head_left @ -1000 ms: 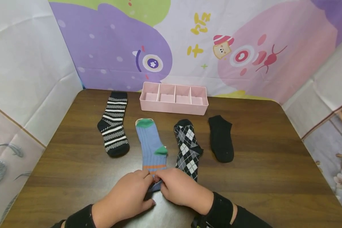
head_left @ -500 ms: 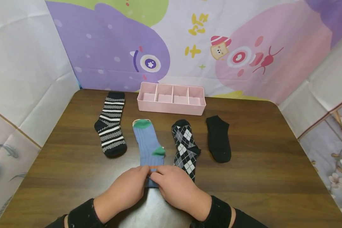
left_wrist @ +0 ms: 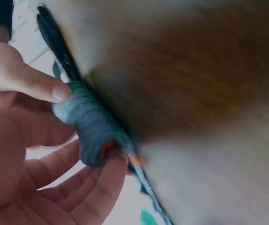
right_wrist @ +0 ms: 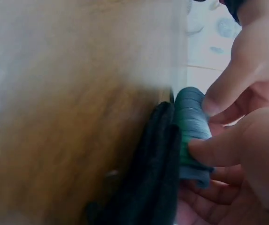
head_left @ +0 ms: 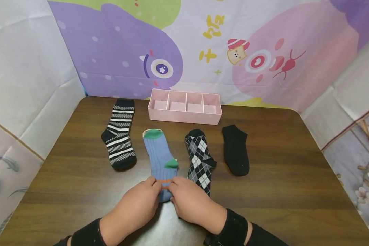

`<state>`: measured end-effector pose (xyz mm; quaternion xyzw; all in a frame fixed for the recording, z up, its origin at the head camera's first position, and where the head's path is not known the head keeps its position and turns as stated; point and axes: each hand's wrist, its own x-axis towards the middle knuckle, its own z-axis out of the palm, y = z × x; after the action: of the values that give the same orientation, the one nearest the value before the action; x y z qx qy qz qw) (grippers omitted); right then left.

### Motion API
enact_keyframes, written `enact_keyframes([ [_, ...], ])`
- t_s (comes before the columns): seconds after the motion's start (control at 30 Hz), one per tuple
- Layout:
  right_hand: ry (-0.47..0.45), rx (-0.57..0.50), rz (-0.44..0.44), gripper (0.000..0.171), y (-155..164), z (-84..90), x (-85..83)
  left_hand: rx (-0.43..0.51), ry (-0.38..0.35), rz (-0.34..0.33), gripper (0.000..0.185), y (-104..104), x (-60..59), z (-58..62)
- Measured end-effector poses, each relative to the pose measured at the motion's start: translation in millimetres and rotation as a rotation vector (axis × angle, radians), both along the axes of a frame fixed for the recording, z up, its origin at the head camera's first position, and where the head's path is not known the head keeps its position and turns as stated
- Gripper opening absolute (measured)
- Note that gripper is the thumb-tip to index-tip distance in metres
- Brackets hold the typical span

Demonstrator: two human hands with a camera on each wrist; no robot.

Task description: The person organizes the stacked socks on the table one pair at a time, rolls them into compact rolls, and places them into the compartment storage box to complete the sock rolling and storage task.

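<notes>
A blue ribbed sock [head_left: 160,153] with green toe and heel and orange stripes lies on the table, its cuff end toward me. My left hand [head_left: 138,204] pinches the left side of that cuff end, and my right hand [head_left: 198,205] pinches the right side. Both wrist views show the cuff end bunched into a rounded fold, the sock [left_wrist: 94,124] raised between the thumbs and fingers. To the right, partly behind my right hand, lies a black, grey and white argyle sock [head_left: 200,159]. Its dark edge also appears in the right wrist view.
A black-and-white striped sock [head_left: 120,135] lies at the left, a short black sock [head_left: 235,150] at the right. At the back of the brown table [head_left: 283,177] stands a pink box [head_left: 184,117] with several compartments. Printed cloth [head_left: 203,78] hangs behind.
My left thumb has moved from out at the side to the cuff end. My hands have shifted slightly forward, and their fingertips are farther apart, with orange stripe showing between them.
</notes>
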<state>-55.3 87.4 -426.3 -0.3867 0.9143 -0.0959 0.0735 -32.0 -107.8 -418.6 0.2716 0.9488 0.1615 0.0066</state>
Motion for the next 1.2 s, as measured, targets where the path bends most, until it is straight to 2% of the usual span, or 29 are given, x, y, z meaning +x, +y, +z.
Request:
enact_keyframes([
  [0.1,-0.072,-0.040,-0.035,0.019,1.7,-2.4,-1.2,0.001,0.077,-0.040,0.024,-0.1,3.7,0.8],
  [0.17,-0.128,-0.076,-0.051,0.020,2.6,-3.4,-2.0,-0.005,0.096,-0.047,0.025,0.3,4.9,0.2],
  [0.3,-0.240,-0.151,-0.096,0.021,3.8,-3.9,-3.4,-0.016,0.033,-0.023,0.020,3.0,4.0,-0.9],
  [0.37,-0.263,-0.185,-0.119,0.020,4.4,-4.3,-3.3,-0.011,-0.007,-0.006,0.018,4.3,2.9,-0.9],
  [0.43,-0.239,-0.199,-0.128,0.017,5.1,-4.8,-2.1,-0.005,-0.023,0.000,0.019,4.8,1.5,-1.3],
  [0.5,-0.174,-0.196,-0.113,0.015,5.8,-4.3,-0.2,0.001,-0.015,-0.006,0.021,4.6,0.0,-1.6],
  [0.67,-0.010,-0.159,-0.037,0.028,6.0,-0.3,3.2,0.039,0.017,-0.019,0.017,2.4,-5.7,-4.3],
  [0.77,0.032,-0.124,-0.001,0.032,4.0,0.8,3.3,0.075,-0.009,0.004,0.011,0.7,-8.4,-4.4],
  [0.87,0.047,-0.089,0.014,0.026,1.1,0.7,0.9,0.079,-0.025,0.028,0.009,-0.1,-11.0,-1.7],
  [0.93,0.026,-0.079,0.008,0.021,-0.7,0.7,-1.7,0.070,-0.019,0.039,0.008,0.0,-12.3,1.2],
  [1.03,-0.058,-0.096,-0.026,0.016,-1.9,1.4,-5.1,0.071,-0.002,0.049,0.009,0.4,-13.0,4.8],
  [1.2,-0.227,-0.149,-0.095,0.022,0.5,2.1,-7.5,0.104,-0.030,0.051,0.020,-0.2,-9.3,9.0],
])
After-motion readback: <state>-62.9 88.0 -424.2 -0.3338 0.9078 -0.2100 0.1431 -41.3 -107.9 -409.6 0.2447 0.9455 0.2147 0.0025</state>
